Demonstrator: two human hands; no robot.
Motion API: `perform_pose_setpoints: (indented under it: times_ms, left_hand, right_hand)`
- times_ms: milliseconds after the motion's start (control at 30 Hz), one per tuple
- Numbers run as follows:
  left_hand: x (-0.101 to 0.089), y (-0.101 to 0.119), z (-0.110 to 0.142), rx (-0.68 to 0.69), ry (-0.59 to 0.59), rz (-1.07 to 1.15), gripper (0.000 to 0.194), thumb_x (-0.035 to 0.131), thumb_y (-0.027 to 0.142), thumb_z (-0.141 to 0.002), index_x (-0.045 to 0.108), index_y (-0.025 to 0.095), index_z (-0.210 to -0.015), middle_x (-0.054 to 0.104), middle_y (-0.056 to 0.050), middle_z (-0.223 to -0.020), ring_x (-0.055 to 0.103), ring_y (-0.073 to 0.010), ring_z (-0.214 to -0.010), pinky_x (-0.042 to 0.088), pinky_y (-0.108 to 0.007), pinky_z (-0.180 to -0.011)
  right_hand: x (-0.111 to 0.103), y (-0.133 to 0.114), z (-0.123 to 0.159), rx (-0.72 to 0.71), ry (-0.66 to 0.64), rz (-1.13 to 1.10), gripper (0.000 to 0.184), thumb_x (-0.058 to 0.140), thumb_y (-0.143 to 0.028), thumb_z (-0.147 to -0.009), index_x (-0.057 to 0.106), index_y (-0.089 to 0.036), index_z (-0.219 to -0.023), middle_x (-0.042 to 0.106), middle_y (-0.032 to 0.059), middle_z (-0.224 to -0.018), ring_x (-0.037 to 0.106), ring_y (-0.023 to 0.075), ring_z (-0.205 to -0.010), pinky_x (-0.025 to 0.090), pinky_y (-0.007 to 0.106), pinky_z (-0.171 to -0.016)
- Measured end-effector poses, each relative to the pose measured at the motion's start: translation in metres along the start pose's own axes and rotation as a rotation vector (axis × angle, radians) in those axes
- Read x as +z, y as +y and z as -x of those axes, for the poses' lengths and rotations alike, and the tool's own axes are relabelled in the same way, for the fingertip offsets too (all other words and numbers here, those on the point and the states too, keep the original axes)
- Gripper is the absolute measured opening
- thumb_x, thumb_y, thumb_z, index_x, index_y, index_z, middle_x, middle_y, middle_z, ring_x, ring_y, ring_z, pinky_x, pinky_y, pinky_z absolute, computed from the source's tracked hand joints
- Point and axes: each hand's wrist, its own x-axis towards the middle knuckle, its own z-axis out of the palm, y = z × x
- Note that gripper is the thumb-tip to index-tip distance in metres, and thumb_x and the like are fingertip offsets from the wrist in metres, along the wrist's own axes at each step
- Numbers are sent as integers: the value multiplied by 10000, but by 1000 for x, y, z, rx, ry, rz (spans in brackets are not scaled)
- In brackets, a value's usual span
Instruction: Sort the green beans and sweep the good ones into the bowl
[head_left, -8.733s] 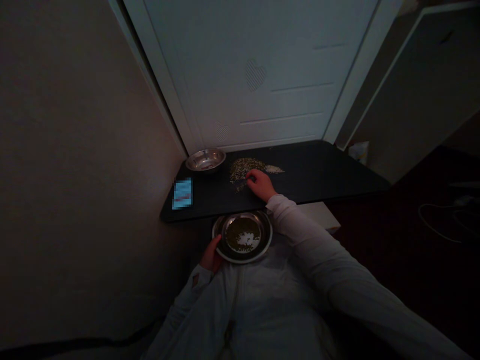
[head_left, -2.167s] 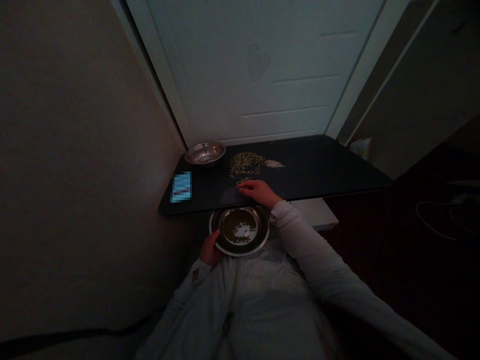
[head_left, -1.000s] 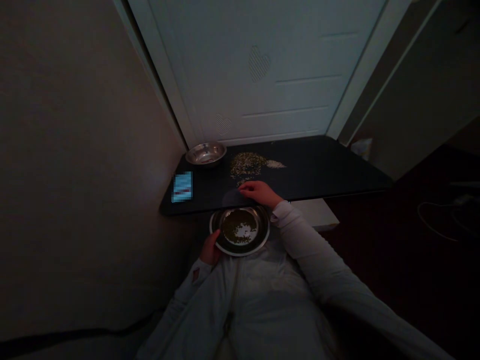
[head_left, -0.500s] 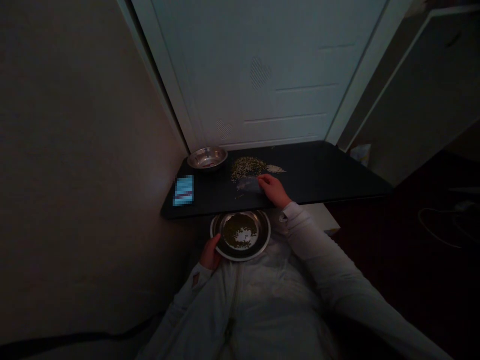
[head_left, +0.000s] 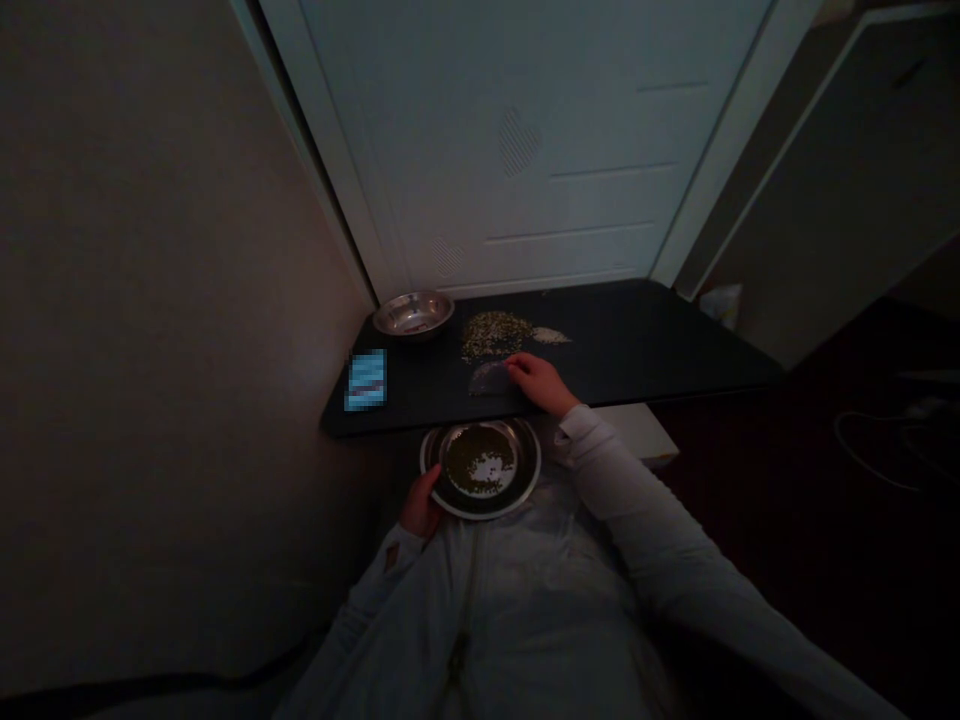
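Observation:
My left hand grips the left rim of a round metal bowl, held at my lap just below the table edge. Small green beans lie in the bowl, with bare shiny metal showing among them. Over the table, my right hand pinches a thin, clear plastic sheet by its right end. Just beyond the sheet spreads a mixed pile of green and pale grains. A smaller heap of pale grains sits to its right.
A second metal bowl stands at the back left of the dark table. A pixelated blue item lies near the left edge. A white box is below the front edge, and a white door rises behind.
My right hand has moved slightly left and toward me with the clear plastic sheet, away from the pile. My left hand and its bowl stay almost in place.

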Motion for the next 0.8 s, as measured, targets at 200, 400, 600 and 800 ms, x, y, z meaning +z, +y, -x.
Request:
perform_pose_setpoints:
  times_ms: [200,400,600,800]
  left_hand:
    - [-5,-2,-2,2,12,-10,151,604,281,-618,653,162,-696,699,-57,-745,538,-244,-1013,383,-357,-909]
    - [-9,-4,-5,46,5,-23,180,614,257,-606,650,172,-760,695,-53,-814,524,-243,-1033,382,-355,-909]
    - [-2,-1,0,-4,-27,-13,165,595,284,-621,654,174,-730,694,-57,-822,514,-244,-1046,369,-363,-922]
    - [3,1,4,0,-24,-4,173,595,270,-617,655,140,-713,697,-64,-800,511,-240,-1049,363,-342,-928]
  right_hand:
    - [0,1,-1,3,4,7,218,418,-242,-738,585,-159,-850,601,15,-730,517,121,-667,390,244,-651]
    - [-1,-1,1,-6,-49,67,200,447,-247,-729,595,-172,-842,614,16,-773,523,127,-703,387,251,-670]
    - [-1,1,0,2,-50,-9,213,437,-246,-729,587,-162,-855,606,13,-747,521,119,-687,385,243,-654]
    - [-1,2,0,-12,-68,-48,203,441,-266,-725,588,-162,-819,596,-1,-699,512,112,-661,377,237,-641]
